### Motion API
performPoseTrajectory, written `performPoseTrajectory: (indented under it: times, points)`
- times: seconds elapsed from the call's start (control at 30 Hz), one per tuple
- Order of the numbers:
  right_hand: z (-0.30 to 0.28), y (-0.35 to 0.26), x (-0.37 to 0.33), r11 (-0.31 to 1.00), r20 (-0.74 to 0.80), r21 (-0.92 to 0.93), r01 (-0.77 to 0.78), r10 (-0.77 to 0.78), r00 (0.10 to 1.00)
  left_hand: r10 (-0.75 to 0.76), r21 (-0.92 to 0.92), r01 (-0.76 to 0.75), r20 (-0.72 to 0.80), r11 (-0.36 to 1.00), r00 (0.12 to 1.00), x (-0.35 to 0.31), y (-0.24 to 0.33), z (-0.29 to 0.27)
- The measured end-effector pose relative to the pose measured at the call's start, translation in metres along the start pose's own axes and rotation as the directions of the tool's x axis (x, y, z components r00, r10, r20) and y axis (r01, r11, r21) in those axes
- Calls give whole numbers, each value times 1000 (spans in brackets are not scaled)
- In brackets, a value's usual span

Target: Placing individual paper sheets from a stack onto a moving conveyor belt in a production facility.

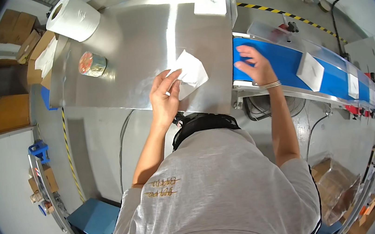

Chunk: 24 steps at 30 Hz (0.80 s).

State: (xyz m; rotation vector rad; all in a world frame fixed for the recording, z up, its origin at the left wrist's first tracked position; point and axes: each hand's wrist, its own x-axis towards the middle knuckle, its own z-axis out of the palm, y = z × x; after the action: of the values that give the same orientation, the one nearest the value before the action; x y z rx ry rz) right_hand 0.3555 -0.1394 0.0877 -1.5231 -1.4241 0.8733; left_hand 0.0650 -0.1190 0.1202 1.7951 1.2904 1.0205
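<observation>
My left hand [165, 96] grips the left edge of a small white box [193, 75] with printing on its lower face. The box is tilted above the metal table [134, 44]; whether it touches the surface I cannot tell. My right hand [257, 65] is over the near end of the blue conveyor belt [276, 57], fingers apart and nothing in them. Further right along the belt is a white box [310, 72], with another white box [353, 85] beyond it.
On the table are a white roll [73, 18] at the far left, a roll of tape [92, 64], and a flat white box [209, 3] at the back right. A clear guard [326, 63] runs along the belt's far side. Cardboard boxes [2, 114] stand at the left.
</observation>
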Motion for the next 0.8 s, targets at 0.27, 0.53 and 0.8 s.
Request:
performPoseTrajectory:
  times: [0.27,0.53,0.8]
  points:
    - [69,-34,13,995,271,86,56,-78,959,71,142,-65,-40,988,997,-4,-14,0]
    - [77,-24,30,964,316,50,261,-264,911,184,93,-184,14,979,983,2,-6,3]
    - [7,53,-3,912,-21,382,-149,170,985,191,292,-166,-60,942,980,0,-34,-11]
